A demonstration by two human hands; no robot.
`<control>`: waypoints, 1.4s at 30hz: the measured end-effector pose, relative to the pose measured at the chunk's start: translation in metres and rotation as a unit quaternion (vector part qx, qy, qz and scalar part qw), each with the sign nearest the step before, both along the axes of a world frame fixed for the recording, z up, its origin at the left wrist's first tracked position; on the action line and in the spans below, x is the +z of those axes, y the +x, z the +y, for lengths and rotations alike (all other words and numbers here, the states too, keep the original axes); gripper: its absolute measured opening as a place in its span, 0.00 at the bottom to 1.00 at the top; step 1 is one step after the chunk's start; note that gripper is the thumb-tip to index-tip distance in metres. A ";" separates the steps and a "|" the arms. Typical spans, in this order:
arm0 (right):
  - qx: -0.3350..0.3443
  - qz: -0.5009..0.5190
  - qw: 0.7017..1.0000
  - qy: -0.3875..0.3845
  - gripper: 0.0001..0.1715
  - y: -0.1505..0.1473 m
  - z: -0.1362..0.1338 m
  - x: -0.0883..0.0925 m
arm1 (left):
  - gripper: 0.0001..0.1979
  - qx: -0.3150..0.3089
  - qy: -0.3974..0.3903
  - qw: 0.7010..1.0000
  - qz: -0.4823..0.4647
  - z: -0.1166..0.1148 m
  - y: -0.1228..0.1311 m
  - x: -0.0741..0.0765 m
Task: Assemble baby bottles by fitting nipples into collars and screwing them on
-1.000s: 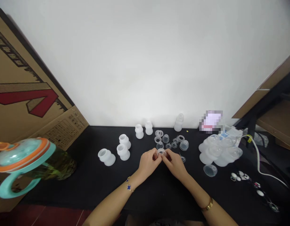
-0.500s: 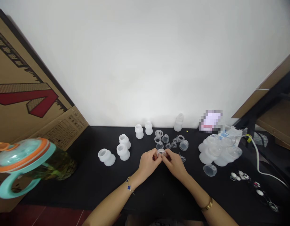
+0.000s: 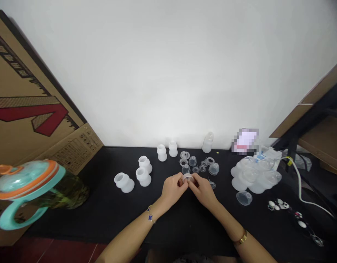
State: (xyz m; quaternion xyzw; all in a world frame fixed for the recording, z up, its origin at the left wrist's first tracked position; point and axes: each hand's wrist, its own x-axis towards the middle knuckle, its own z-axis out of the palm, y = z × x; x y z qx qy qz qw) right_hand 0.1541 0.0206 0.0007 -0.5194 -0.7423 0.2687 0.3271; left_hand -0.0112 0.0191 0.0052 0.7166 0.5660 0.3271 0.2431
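Observation:
Between my two hands is a translucent baby bottle collar ring (image 3: pixel 188 176), held near the middle of the black table. My left hand (image 3: pixel 173 188) pinches its left side, and my right hand (image 3: pixel 203 189) grips its right side with fingers and thumb. Whether a nipple sits inside the ring I cannot make out. Just beyond my fingertips lie clear caps (image 3: pixel 213 168), more collar rings (image 3: pixel 210 161) and small nipples (image 3: pixel 202 168). Open white bottle bodies (image 3: pixel 143 176) stand to the left of my left hand.
A capped bottle (image 3: pixel 208 142) stands by the wall. Several capped bottles (image 3: pixel 249 174) cluster at the right, with a loose clear cap (image 3: pixel 244 198) before them. A large teal-lidded jug (image 3: pixel 28 182) and a cardboard box (image 3: pixel 34 102) fill the left. A white cable (image 3: pixel 299 182) runs at the right.
Both hands stay in the same place on the collar ring. Nothing on the table has visibly moved; the view has shifted very slightly.

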 end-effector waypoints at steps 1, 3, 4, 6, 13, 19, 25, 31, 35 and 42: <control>0.000 0.000 1.000 0.000 0.16 0.000 0.001 -0.001 | 0.14 0.000 0.000 1.000 0.000 0.000 0.000 0.000; 0.002 0.000 1.000 -0.001 0.15 0.000 0.001 -0.001 | 0.14 -0.002 0.000 1.000 -0.001 0.000 0.000 0.000; 0.002 0.001 1.000 -0.002 0.15 0.000 0.002 -0.002 | 0.14 -0.003 0.001 1.000 -0.001 0.000 0.000 0.000; 0.001 0.003 1.000 -0.003 0.15 0.000 0.001 -0.002 | 0.15 -0.005 0.002 1.000 -0.002 0.000 0.000 0.000; -0.005 0.005 1.000 -0.003 0.17 0.000 0.001 -0.004 | 0.15 -0.011 0.009 1.000 -0.005 -0.001 0.000 -0.001; -0.007 0.005 1.000 -0.003 0.19 -0.001 0.001 -0.005 | 0.16 -0.018 0.014 1.000 -0.010 0.001 -0.001 -0.003; -0.003 0.008 1.000 -0.004 0.18 0.000 0.001 -0.005 | 0.16 -0.022 0.012 1.000 -0.015 0.000 -0.001 -0.003; -0.002 0.010 1.000 -0.009 0.19 -0.001 0.002 -0.005 | 0.16 -0.020 0.011 1.000 -0.013 0.000 -0.001 -0.003; -0.006 0.009 1.000 -0.005 0.18 -0.002 0.002 -0.005 | 0.16 -0.019 0.008 1.000 -0.012 0.001 -0.001 -0.004; -0.007 0.009 1.000 0.001 0.18 -0.001 0.002 -0.006 | 0.16 -0.022 0.007 1.000 -0.015 0.001 -0.001 -0.003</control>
